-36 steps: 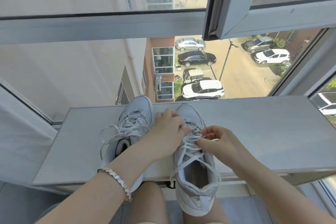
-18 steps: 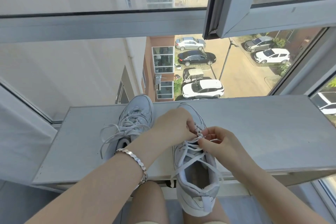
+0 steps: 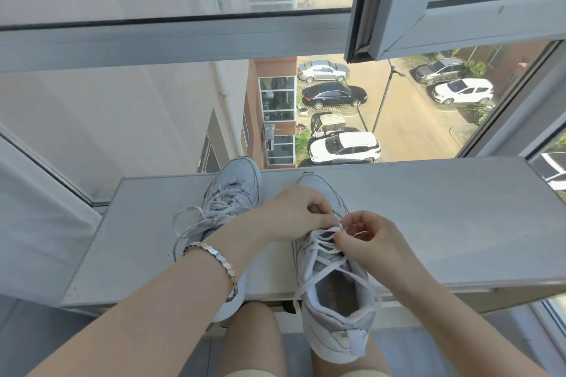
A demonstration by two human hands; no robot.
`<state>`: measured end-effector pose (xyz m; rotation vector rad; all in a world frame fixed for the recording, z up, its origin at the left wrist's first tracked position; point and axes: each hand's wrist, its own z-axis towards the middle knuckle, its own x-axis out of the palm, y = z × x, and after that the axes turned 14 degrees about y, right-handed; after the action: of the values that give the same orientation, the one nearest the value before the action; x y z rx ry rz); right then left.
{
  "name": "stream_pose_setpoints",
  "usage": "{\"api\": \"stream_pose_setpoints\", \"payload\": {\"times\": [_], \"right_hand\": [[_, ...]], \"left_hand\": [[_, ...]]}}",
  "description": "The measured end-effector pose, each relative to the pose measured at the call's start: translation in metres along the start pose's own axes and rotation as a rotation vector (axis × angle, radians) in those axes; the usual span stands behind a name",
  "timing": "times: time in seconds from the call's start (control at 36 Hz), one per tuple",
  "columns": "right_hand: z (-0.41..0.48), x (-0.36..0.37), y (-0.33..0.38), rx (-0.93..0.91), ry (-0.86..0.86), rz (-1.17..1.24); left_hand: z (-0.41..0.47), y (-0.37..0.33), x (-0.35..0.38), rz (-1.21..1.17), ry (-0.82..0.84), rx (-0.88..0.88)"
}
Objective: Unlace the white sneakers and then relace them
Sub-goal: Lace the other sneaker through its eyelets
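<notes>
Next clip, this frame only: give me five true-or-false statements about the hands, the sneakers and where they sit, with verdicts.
1. The left hand and the right hand both pinch the right lace on the right sneaker. True.
2. The left sneaker has been fully unlaced. False: the left lace is threaded through it, with loose ends lying on the windowsill.
3. A bracelet sits on the left wrist. True.
4. Both sneakers stand on the floor. False: they rest on the windowsill, heels past its near edge.
5. The right sneaker's toe points toward the person. False: it points toward the window.
</notes>
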<state>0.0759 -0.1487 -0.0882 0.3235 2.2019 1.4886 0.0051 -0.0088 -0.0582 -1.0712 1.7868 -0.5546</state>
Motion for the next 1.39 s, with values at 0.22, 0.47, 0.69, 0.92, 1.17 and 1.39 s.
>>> {"api": "stream_pose_setpoints", "payload": {"times": [0.22, 0.47, 0.69, 0.92, 1.17, 1.39], "right_hand": [[0.000, 0.004, 0.003, 0.015, -0.035, -0.036], [-0.002, 0.007, 0.003, 0.009, -0.067, -0.034], [-0.002, 0.008, 0.003, 0.010, -0.044, -0.028], [-0.003, 0.009, 0.005, 0.004, -0.061, -0.036], [-0.004, 0.008, 0.007, 0.021, -0.051, -0.009], [-0.002, 0.008, 0.003, 0.008, -0.076, -0.007]], "left_hand": [[-0.011, 0.006, 0.006, -0.078, -0.044, 0.038], [-0.007, 0.002, 0.006, -0.103, -0.111, 0.023], [-0.017, -0.001, -0.015, 0.217, 0.001, -0.015], [-0.007, -0.021, -0.014, 0.501, 0.029, -0.103], [0.003, -0.026, -0.012, 0.696, 0.033, -0.227], [-0.019, 0.000, 0.000, 0.175, -0.018, -0.166]]}}
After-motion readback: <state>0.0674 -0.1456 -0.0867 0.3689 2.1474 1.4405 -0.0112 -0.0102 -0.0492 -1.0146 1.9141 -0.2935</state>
